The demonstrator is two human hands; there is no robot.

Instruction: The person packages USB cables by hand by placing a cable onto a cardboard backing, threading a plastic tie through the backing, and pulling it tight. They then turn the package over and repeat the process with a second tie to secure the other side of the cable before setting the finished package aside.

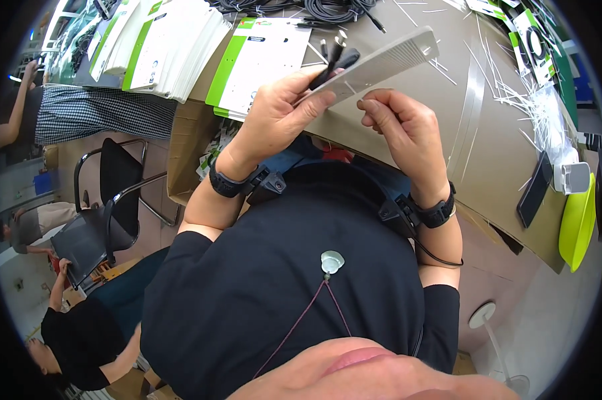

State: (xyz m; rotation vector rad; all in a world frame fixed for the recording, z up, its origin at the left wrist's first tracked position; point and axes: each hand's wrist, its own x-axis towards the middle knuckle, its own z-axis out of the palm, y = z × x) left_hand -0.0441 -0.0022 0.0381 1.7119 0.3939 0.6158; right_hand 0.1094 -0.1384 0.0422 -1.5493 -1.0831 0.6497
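My left hand (pixel 277 113) is closed on a pale backing card (pixel 391 63), which tilts up to the right above the table. A black cable (pixel 333 65) with metal-tipped plugs lies against the card, by the left fingers. Just below the card, my right hand (pixel 407 127) is closed in a pinch, apart from the left. Whatever its fingertips hold, if anything, is too small to make out. Beyond the left hand, a white card with a green edge (pixel 261 63) lies on top of others at the table's near left.
Stacked white-and-green cards (pixel 181 50) stand at the far left. Coiled black cables (pixel 337 8) lie at the back. Thin white ties (pixel 507 87) are strewn on the right, near a phone (pixel 535 190) and a yellow-green tray (pixel 576 223). Other people and a black chair (pixel 117 200) are at left.
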